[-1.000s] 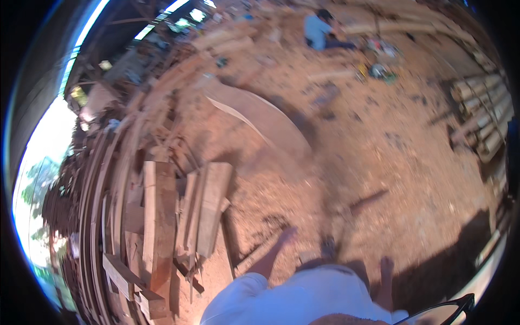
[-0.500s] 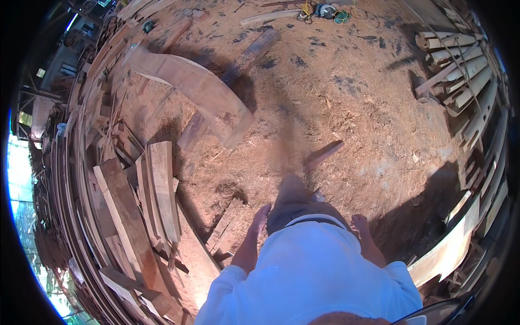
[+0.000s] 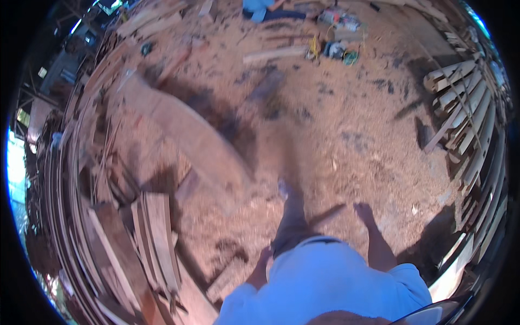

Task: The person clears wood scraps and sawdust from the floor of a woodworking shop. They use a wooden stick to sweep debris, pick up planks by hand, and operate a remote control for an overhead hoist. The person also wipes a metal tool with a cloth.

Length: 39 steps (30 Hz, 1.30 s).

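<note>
My right hand (image 3: pixel 364 212) hangs in front of my body on the right, above the sawdust-covered ground. Its fingers look loosely spread, and nothing shows in them. Close beside my left thigh is my left hand (image 3: pixel 265 254), partly covered and too blurred to read its fingers. One leg (image 3: pixel 292 219) is stretched forward. Beyond my left hand, a large curved wooden slab (image 3: pixel 189 130) stands out above the ground, smeared by motion. A short dark wood piece (image 3: pixel 327 215) lies on the ground between my leg and my right hand.
Long boards (image 3: pixel 160 233) are stacked along the left. More timber (image 3: pixel 466 103) is piled at the right. At the far side lie a power tool (image 3: pixel 335 50) with cords and a pale beam (image 3: pixel 275 54). A person in blue (image 3: pixel 259 10) sits low at the far edge.
The ground and timber have shifted lower in the picture, and the person in blue has come into sight. My right hand has swung forward, my left hand back; one foot has come forward.
</note>
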Each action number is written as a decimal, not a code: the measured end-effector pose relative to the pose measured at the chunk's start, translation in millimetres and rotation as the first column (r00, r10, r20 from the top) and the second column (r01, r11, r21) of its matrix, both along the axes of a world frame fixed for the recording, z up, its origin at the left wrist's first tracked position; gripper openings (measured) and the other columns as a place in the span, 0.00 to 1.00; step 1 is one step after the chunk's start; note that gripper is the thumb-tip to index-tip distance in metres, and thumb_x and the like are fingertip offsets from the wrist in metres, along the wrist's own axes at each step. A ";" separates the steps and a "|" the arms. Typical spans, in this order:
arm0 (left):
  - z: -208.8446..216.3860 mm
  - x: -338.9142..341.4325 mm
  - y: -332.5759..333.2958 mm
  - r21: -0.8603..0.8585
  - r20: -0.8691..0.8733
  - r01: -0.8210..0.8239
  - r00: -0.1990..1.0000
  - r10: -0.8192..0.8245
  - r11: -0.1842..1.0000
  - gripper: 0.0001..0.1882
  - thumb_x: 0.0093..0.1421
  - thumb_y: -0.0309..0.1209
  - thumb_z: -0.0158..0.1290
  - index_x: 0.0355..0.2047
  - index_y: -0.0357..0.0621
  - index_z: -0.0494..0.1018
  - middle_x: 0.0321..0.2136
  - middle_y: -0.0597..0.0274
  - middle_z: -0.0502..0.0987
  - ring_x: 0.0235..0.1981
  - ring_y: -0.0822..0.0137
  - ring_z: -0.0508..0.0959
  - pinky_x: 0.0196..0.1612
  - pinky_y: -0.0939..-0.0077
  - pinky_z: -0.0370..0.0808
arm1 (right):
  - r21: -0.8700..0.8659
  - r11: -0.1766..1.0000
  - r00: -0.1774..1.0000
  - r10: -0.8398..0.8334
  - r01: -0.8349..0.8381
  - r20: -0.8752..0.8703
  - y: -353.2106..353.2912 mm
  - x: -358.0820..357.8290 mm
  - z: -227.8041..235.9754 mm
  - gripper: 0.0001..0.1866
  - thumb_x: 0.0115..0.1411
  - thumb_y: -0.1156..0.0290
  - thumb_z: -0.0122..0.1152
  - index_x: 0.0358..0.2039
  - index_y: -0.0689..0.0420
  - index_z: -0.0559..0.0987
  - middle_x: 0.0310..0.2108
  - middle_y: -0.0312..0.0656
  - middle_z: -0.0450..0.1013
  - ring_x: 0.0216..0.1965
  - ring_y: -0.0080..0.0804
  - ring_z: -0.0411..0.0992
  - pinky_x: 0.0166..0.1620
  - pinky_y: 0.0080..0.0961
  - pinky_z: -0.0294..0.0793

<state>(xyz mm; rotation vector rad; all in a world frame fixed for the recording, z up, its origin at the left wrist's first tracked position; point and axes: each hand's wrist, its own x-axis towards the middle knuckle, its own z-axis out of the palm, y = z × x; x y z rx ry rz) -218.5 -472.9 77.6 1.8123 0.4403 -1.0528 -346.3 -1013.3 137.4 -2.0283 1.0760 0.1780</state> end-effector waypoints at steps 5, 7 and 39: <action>40.8 179.5 -69.4 -0.045 -0.068 -0.132 0.989 0.129 0.990 0.22 0.68 0.43 0.61 0.53 0.41 0.78 0.40 0.60 0.82 0.37 0.70 0.81 0.39 0.75 0.79 | 0.033 0.995 0.995 0.096 -0.095 -0.032 -14.9 114.5 28.0 0.22 0.60 0.51 0.72 0.38 0.60 0.83 0.31 0.44 0.81 0.30 0.33 0.80 0.36 0.32 0.79; 61.1 257.1 -71.3 -0.163 0.010 -0.266 0.962 0.272 0.950 0.22 0.68 0.42 0.60 0.55 0.41 0.77 0.39 0.61 0.81 0.34 0.70 0.81 0.36 0.75 0.79 | 0.172 0.984 0.999 0.049 -0.045 -0.019 -20.5 171.4 29.6 0.23 0.60 0.50 0.71 0.38 0.60 0.83 0.31 0.45 0.81 0.30 0.34 0.80 0.37 0.33 0.79; 39.4 828.0 -207.5 -0.144 0.057 -0.582 0.802 0.594 0.800 0.15 0.70 0.44 0.56 0.48 0.47 0.78 0.29 0.69 0.76 0.25 0.74 0.77 0.25 0.75 0.76 | 0.040 0.725 0.580 0.515 -0.687 0.631 -85.4 1299.0 197.8 0.17 0.68 0.65 0.61 0.52 0.63 0.81 0.44 0.50 0.82 0.44 0.33 0.79 0.47 0.32 0.77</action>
